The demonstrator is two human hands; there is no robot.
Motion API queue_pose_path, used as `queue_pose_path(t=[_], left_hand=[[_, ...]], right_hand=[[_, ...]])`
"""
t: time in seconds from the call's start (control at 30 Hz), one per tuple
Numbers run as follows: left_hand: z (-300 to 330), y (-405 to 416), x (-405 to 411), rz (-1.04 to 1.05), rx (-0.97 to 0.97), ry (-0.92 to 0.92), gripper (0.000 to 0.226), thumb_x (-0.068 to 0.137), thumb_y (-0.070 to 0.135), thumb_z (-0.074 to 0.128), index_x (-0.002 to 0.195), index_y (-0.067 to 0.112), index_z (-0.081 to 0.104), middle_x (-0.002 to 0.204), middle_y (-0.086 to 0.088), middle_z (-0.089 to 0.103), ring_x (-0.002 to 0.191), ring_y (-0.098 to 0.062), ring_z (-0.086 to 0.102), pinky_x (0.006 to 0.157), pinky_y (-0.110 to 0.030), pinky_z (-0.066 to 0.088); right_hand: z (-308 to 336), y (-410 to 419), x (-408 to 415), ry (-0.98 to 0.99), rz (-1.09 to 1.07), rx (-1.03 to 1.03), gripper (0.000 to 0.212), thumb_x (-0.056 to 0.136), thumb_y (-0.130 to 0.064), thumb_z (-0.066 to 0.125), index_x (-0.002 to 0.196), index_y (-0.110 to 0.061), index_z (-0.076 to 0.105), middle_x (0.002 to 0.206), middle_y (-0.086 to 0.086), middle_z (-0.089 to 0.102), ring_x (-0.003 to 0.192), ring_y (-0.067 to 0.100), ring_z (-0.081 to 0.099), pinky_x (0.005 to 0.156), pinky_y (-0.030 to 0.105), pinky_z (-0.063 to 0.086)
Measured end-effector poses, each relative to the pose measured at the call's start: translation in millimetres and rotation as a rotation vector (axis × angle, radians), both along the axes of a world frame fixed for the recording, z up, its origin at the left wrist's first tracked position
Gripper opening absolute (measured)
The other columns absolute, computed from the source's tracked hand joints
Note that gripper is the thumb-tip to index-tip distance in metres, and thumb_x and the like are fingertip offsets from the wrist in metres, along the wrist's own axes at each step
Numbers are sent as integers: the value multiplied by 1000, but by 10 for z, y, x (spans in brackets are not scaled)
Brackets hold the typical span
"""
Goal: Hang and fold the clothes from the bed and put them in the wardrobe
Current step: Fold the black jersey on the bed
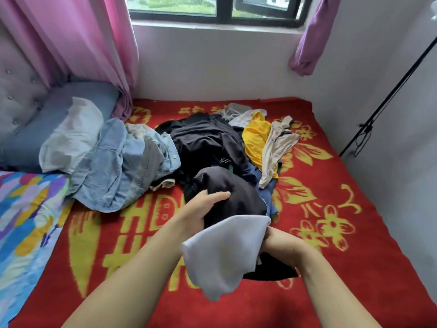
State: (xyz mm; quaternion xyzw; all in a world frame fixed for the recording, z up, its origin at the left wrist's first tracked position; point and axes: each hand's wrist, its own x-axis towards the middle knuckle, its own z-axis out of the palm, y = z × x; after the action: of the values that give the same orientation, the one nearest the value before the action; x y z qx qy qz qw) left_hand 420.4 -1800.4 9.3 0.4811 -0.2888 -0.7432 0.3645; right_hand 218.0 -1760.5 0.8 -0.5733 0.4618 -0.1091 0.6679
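We hold a white cloth (222, 252) over a dark garment (236, 197) above the bed (331, 233), right hand (281, 242) pinching both. Left hand (203, 204) curls around the dark garment; just beyond lies the clothes pile (208, 143).

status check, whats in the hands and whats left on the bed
Left hand grips dark garment; right hand holds white cloth. Clothes pile unsorted on red blanket. Wardrobe out of view.

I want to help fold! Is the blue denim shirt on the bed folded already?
Not folded. The denim shirt lies crumpled in a heap on the red blanket, beside the pillow.
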Motion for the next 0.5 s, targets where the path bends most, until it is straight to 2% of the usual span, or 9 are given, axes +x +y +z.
queue_pose_path(t=[0.03, 0.1, 0.13, 0.17, 0.2, 0.27, 0.37, 0.43, 0.5], left_hand=[[0, -2, -41, 26, -33, -4, 28, 90, 12, 60, 115, 0, 63, 101, -17, 72, 87, -26, 71, 69, -31, 58], [-13, 16, -70, 59, -60, 44, 22, 88, 5, 60, 109, 2, 65, 99, -19, 72, 88, -27, 71, 72, -33, 58], [-8, 41, -63, 66, -80, 63, 20, 85, 2, 61, 104, 5, 68, 97, -17, 72, 87, -25, 71, 70, -31, 58], [-14, 71, -46, 57, -117, 62, 21, 81, 0, 63, 99, 8, 70, 95, -14, 73, 87, -22, 71, 69, -29, 57], [-23, 99, -21, 22, -169, 41, 23, 74, 1, 67, 94, 10, 71, 94, -11, 72, 86, -20, 69, 71, -28, 55], [-25, 172, 29, -72, -266, -93, 25, 63, 5, 71, 87, 12, 70, 87, -5, 69, 84, -18, 64, 74, -28, 50], [-12, 239, 87, -270, -471, -492, 20, 80, -3, 64, 91, 15, 62, 87, 8, 64, 87, -2, 53, 74, -16, 45], [-8, 253, 94, -330, -633, -681, 17, 88, -5, 56, 102, 5, 60, 99, 1, 60, 94, 2, 44, 82, -11, 41], [31, 300, 81, -360, -682, -747, 18, 89, -5, 52, 92, 11, 58, 87, 7, 51, 82, 8, 40, 72, -3, 36]], right_hand=[[-6, 14, -32, -125, -57, 64, 42, 87, 7, 45, 64, -18, 69, 59, 1, 65, 56, 11, 62, 58, 24, 49], [-73, -25, -96, -405, -313, 212, 27, 99, -12, 43, 95, -6, 70, 86, 13, 69, 78, 22, 66, 71, 30, 53], [-117, -73, -129, -511, -460, 286, 30, 99, -23, 44, 109, -4, 66, 97, 15, 66, 87, 24, 65, 78, 32, 52], [-150, -114, -143, -611, -585, 342, 37, 95, -33, 49, 115, -7, 64, 100, 13, 64, 85, 23, 64, 78, 32, 52], [-160, -150, -131, -680, -668, 353, 42, 88, -43, 54, 115, -12, 65, 96, 8, 64, 77, 19, 63, 68, 28, 51], [-166, -212, -111, -666, -691, 280, 53, 83, -59, 52, 116, -20, 66, 100, 2, 68, 80, 19, 64, 61, 26, 47], [-118, -266, -90, -571, -660, 132, 49, 84, -48, 61, 122, -17, 63, 120, 6, 68, 113, 24, 63, 85, 35, 56], [-38, -311, -73, -436, -568, -65, 28, 88, -26, 64, 114, -16, 68, 116, 10, 69, 114, 26, 62, 93, 38, 52], [32, -341, -36, -277, -552, -284, 15, 94, -13, 59, 100, -13, 73, 103, 9, 73, 104, 26, 66, 88, 40, 51]])
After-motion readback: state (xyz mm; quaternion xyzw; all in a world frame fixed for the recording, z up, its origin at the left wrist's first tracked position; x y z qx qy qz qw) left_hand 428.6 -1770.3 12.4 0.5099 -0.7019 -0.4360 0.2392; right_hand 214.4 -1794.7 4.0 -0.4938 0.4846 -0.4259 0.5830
